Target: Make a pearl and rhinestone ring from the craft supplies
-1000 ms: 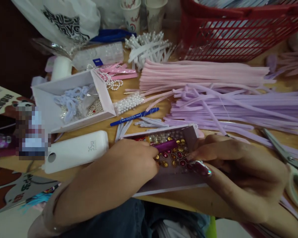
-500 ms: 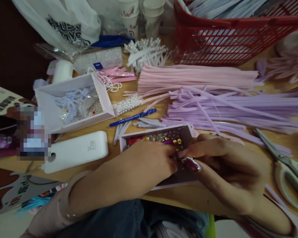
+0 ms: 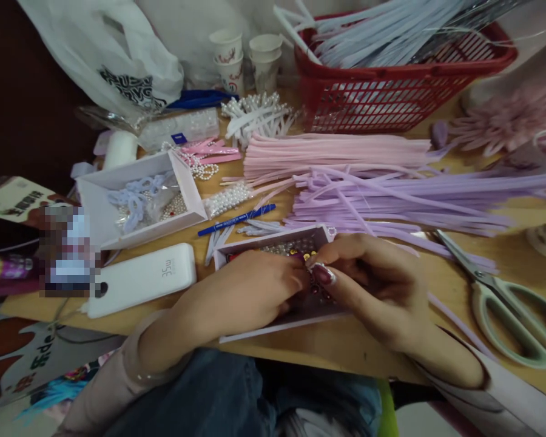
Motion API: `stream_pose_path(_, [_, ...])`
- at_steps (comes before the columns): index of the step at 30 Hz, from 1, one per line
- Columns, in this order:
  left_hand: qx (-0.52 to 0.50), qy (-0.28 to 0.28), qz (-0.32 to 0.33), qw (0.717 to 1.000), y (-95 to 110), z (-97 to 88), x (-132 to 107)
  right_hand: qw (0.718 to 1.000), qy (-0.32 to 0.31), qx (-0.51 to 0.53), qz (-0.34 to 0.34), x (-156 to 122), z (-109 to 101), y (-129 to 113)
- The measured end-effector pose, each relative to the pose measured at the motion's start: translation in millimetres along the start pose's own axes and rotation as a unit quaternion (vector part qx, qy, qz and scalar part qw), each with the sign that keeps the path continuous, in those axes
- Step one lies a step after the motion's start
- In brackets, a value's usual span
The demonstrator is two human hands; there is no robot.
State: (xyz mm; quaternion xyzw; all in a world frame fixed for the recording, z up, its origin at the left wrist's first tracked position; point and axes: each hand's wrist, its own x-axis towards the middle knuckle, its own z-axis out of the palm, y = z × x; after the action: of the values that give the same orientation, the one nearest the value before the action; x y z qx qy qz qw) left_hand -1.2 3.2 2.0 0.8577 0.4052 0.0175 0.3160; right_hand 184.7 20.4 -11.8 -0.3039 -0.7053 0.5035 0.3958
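Observation:
A small white box (image 3: 273,329) lies in front of me, with clear and pearly beads (image 3: 279,249) in its far part and a few gold-coloured ones beside them. My left hand (image 3: 255,285) reaches over the box, its fingers bent down into it and their tips mostly hidden. Close against them, my right hand (image 3: 377,285) pinches with thumb and forefinger at the box's right end. Whatever is between the fingertips is too small to make out. Several dark red beads (image 3: 317,290) show just under the right thumb.
Purple fuzzy stems (image 3: 373,200) and pink ones (image 3: 337,152) lie beyond the box. Scissors (image 3: 486,285) rest at right, a white power bank (image 3: 143,279) at left. Behind are a second box (image 3: 193,188) with beads, a blue pen (image 3: 236,220) and a red basket (image 3: 368,103).
The view has shifted, showing more of the basket and the scissors. Both hands remain together at the box, and more dark red beads show below the right thumb.

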Motion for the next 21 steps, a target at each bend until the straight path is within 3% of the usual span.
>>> stream_pose_path(14, [-0.021, -0.003, 0.010, 1.000, 5.3, -0.4, 0.3, 0.999, 0.008, -0.032, -0.016, -0.3, 0.6, -3.0])
stream_pose_path(21, [-0.022, -0.025, -0.020, 0.999, 6.4, -4.0, 2.8, 0.999, -0.021, -0.024, -0.005, 1.5, -1.0, -4.3])
